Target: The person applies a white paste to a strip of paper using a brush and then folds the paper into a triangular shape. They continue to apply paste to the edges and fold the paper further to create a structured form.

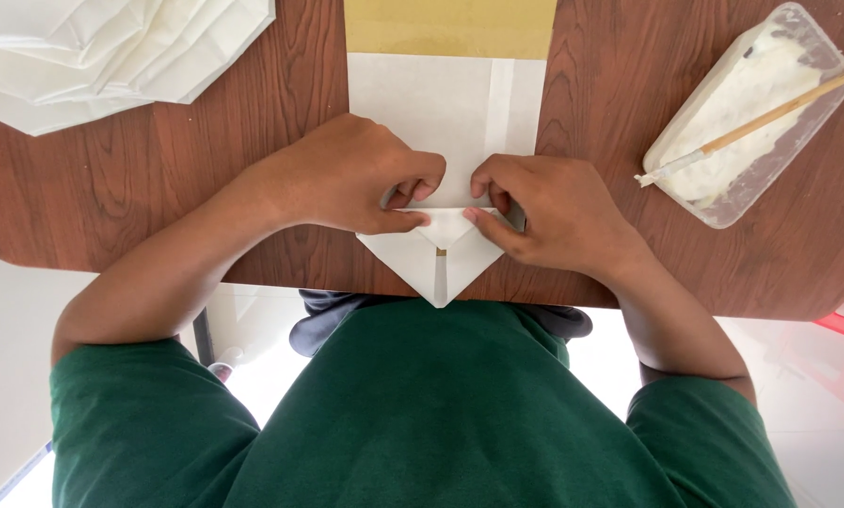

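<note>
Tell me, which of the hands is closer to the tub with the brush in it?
The right hand. It presses the folded white paper at the table's near edge, with the clear tub beyond it to the right. The left hand sits on the paper's other side, farther off.

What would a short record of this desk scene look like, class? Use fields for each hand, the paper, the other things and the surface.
left hand: left hand presses on the white paper, thumb at the folded flap
right hand: right hand pinches the same flap
paper: white paper, near end folded to a point past the table edge
container: clear tub of white paste, brush resting in it
stack: folded white sheets, far corner
surface: wooden table
</note>
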